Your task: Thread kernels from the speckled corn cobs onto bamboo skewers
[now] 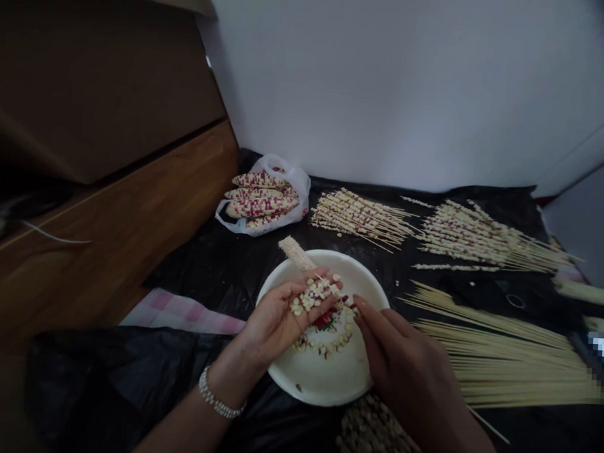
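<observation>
L hand (284, 316) palm up over bowl (325, 382), grip open w/ loose kernels (309, 297) lying on it. R hand (409, 348) at bowl's R side, fingertips near L's; too dim to tell if its grip's closed on smth. More kernels inside bowl. Bare cob (297, 253) at bowl's far-L rim; bag (302, 181) w/ corn ears (260, 206) beyond bowl. Kernel-strung sticks (355, 214) beyond bowl, to R; bare sticks (506, 369) R of bowl.
</observation>
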Demonstrator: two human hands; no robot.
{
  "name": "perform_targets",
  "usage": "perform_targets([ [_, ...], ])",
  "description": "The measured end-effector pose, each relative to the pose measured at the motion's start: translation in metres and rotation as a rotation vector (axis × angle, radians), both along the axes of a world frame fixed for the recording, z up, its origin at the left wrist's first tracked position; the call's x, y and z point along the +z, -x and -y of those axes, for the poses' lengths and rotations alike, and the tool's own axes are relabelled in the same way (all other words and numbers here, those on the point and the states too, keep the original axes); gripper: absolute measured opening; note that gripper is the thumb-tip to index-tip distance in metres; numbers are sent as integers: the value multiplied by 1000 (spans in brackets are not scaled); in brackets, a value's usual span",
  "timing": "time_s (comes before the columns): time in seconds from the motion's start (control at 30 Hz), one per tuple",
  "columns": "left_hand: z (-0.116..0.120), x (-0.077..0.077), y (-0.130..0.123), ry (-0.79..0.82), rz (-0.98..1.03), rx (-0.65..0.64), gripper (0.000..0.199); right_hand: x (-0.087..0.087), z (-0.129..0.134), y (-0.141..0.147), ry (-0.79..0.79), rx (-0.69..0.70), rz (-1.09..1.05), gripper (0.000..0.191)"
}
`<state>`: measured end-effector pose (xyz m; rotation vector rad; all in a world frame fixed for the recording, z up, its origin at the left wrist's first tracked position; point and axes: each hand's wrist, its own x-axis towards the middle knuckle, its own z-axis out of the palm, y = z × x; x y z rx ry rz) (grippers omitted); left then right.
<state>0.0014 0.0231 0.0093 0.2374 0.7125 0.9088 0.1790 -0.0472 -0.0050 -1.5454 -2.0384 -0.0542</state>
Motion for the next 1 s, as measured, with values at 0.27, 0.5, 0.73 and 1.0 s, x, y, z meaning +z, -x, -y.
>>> perform_targets([
  [0.27,4,-6,-2,-153,-110,1,18,3,2,-3,38,23,27,35],
  [0.5,2,-3,-3,-145,-234,92,17,2,2,-3,40,20,18,37],
  [0.73,2,-4,-4,-141,-288,123,16,1,4,-3,35,15,57,40],
  [1.0,3,-7,-5,-144,-288,160,19,-2,2,-2,-36,-3,141,39],
])
